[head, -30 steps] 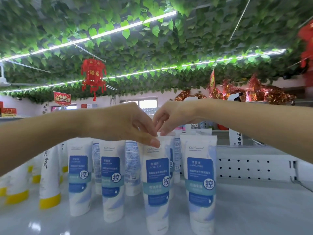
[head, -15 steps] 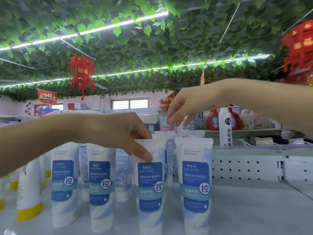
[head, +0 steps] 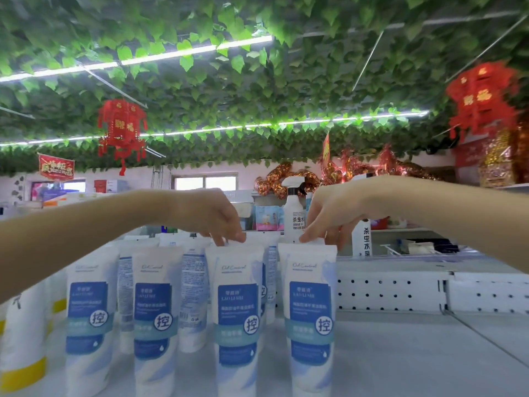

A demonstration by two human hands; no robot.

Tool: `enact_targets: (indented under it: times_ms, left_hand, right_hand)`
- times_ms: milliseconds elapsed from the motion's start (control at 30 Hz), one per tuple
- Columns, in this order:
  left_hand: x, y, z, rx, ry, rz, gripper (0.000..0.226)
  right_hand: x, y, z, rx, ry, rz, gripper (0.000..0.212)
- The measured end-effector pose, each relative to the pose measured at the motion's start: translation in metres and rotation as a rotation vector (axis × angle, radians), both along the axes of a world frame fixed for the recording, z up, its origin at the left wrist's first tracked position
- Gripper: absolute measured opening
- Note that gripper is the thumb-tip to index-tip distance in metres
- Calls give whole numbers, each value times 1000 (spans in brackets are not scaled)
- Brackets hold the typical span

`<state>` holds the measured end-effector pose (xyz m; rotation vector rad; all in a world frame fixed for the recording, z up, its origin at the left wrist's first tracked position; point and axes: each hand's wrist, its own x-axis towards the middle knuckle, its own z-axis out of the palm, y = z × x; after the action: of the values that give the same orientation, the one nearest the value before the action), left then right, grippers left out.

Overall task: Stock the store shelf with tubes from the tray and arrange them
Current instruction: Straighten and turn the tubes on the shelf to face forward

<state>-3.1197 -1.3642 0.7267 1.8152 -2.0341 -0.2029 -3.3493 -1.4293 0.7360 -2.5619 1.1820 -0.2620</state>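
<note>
Retail shop, by every sign: rows of identical tubes (head: pixel 237 310) upright on a white shelf (head: pixel 415 359) straight below the grip, perforated backing panel (head: pixel 386 293) to its right, spray bottles (head: pixel 293 222) on display just behind, red lanterns (head: pixel 121 130) and leaf garlands (head: pixel 200 81) hung high above.

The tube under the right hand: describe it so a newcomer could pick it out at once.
On the white shelf, four blue-and-white tubes stand in a front row. It is the rightmost tube, bare shelf to its right. The right hand pinches its top edge; the left hand is on the third tube.
</note>
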Motion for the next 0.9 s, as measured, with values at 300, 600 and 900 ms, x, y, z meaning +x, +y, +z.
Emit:
enact_targets:
  times_ms: [300,600,900]
  left_hand:
    - [3,-14,6,15,86,-26,23]
    - [-2,-47,16,-210,-133,-23,32]
    - [-9,-95,2,-10,-167,2,44]
  right_hand:
    - [4,-7,-6,-98,-64,87,5]
    - [7,-35,20,-218,-270,79,22]
    - [19,-73,2,-152,20,-52,20]
